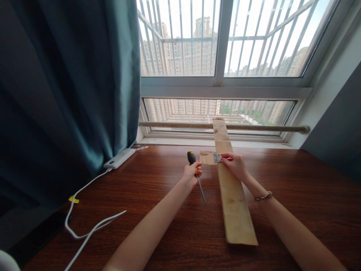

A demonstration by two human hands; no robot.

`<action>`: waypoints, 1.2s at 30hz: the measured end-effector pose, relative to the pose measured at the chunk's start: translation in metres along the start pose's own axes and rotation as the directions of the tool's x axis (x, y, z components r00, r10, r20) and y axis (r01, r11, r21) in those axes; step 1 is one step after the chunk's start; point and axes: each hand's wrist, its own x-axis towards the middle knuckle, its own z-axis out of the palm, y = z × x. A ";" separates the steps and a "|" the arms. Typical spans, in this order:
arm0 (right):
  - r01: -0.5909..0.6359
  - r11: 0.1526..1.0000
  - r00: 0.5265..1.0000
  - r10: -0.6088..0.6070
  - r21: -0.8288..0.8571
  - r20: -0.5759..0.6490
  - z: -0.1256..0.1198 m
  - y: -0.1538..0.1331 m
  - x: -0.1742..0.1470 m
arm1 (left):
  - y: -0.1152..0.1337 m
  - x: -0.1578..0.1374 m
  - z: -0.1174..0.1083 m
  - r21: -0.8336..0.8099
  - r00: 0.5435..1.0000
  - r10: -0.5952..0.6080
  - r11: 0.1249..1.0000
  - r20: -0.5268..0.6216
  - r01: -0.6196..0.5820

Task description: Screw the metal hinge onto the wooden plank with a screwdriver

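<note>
My left hand (191, 174) is closed around a screwdriver (191, 157) with a black and yellow handle. Its metal shaft points down toward the table. The fingertips of this hand also meet the near left corner of a small wooden piece (206, 158). A grey metal hinge (217, 157) lies against the right end of that piece. My right hand (236, 166) pinches the hinge's right edge between thumb and fingers. Beneath the hinge and the right hand runs a long wooden board (236, 207), whose far end rests up by the window rail.
The brown wooden table (158, 195) reaches to the window sill. At the left a white power bank (120, 158) has a white cable (84, 190) plugged in, which loops across the table. A dark blue curtain (113, 75) hangs there. A horizontal rail (262, 128) crosses before the window.
</note>
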 end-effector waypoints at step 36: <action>0.293 0.921 0.955 -0.267 -0.259 0.131 -0.003 0.008 0.011 | -0.002 0.002 -0.003 0.014 1.000 0.012 1.000 0.002 -0.012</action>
